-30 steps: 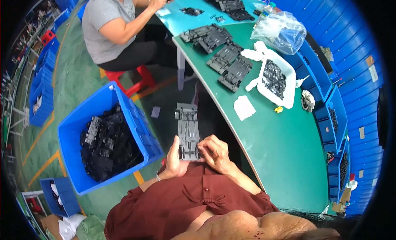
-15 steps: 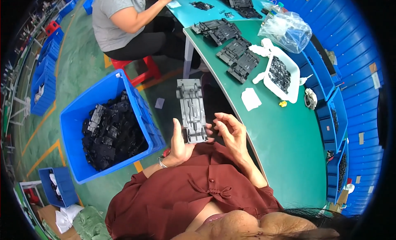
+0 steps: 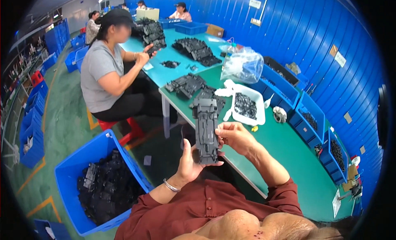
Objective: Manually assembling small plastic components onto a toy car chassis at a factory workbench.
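The person's left hand point(image 3: 191, 165) holds a dark grey, long rectangular plastic chassis part point(image 3: 207, 128) with moulded ribs and slots by its lower end, the thumb along its left side and other fingers showing past its lower right corner, so these fingers are clamped on it. The part is held up in front of the maroon buttoned shirt point(image 3: 185, 211), at the near edge of the green-topped table point(image 3: 264, 157), its far end overlapping the table in this view. The right hand point(image 3: 238, 137) is at the part's right long edge, thumb and forefinger drawn close against it; whether they grip the edge or a small piece there, I cannot tell. A silver-coloured bangle point(image 3: 171, 185) circles the left wrist. On the table beyond lie black ribbed plastic parts point(image 3: 187, 84), a white rectangular plastic tray point(image 3: 260, 112) of small black pieces point(image 3: 245, 106) and, behind it, a clear plastic bag point(image 3: 242, 66). To the left, a large blue plastic bin point(image 3: 74, 157) on the floor contains a heap of black parts point(image 3: 107, 188). A co-worker in a grey T-shirt point(image 3: 99, 75) sits on a red stool point(image 3: 134, 130).
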Tool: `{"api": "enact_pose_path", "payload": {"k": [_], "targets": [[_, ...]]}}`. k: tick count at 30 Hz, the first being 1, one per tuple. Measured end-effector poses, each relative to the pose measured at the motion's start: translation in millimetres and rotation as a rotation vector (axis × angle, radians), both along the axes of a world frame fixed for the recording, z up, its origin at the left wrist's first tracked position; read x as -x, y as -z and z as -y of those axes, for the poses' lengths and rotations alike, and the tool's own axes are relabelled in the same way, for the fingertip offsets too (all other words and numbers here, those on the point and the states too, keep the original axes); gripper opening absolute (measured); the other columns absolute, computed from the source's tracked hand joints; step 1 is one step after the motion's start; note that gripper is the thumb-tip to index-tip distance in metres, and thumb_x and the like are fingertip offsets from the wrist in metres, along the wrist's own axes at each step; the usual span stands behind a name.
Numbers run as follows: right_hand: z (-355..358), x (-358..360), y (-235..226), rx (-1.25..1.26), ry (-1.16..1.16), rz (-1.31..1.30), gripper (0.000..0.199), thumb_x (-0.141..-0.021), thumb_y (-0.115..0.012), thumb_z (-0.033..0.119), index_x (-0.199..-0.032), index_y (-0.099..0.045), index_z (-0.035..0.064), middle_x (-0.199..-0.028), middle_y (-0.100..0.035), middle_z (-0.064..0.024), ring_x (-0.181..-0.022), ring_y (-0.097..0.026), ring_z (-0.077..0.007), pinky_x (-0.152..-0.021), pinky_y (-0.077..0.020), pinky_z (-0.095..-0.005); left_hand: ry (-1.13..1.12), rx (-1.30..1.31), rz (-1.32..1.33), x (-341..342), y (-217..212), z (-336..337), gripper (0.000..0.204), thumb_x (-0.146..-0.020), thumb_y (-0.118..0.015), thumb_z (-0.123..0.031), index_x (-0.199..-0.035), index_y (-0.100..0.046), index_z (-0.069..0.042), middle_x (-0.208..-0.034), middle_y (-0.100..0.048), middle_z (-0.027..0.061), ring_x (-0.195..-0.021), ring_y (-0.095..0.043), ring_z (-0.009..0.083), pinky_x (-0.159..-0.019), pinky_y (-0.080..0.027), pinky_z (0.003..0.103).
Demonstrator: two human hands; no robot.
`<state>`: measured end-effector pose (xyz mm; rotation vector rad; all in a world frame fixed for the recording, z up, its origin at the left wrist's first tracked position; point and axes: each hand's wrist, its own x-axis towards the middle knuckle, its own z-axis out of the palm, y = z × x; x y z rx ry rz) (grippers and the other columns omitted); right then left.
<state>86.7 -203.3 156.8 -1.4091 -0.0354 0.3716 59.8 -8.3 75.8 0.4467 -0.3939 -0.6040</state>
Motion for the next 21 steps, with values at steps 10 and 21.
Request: {"api": "enact_pose_path", "payload": {"k": [10,21], "targets": [[107.0,-257.8,-43.6,0.231,0.275,0.181,0.024,-0.09,-0.069,0.013,-0.07,-0.059,0.0063,-0.063,-0.058,-0.0057,-0.057,-0.059,-0.0178,-0.055,-0.0483,-0.0314,-0.356,-0.217,-0.198,-23.9,58.6,-1.8,0.074,-0.105,-0.027,-0.063,-0.138,-0.049,-0.001,-0.126,-0.062,0.0177,-0.11,-0.063,0.0282,-0.094,-0.055,0.045],[135.3,-477.1,43.6,0.479,0.352,-0.016,0.017,-0.092,-0.065,0.01,-0.078,-0.057,0.0051,-0.071,-0.057,-0.0066,-0.064,-0.06,-0.0201,-0.058,-0.0514,-0.04,-0.462,-0.541,-0.547,-38.0,114.7,-10.1,0.067,-0.108,-0.028,-0.055,-0.13,-0.053,0.003,-0.117,-0.064,0.0195,-0.101,-0.064,0.0267,-0.086,-0.056,0.041]]}}
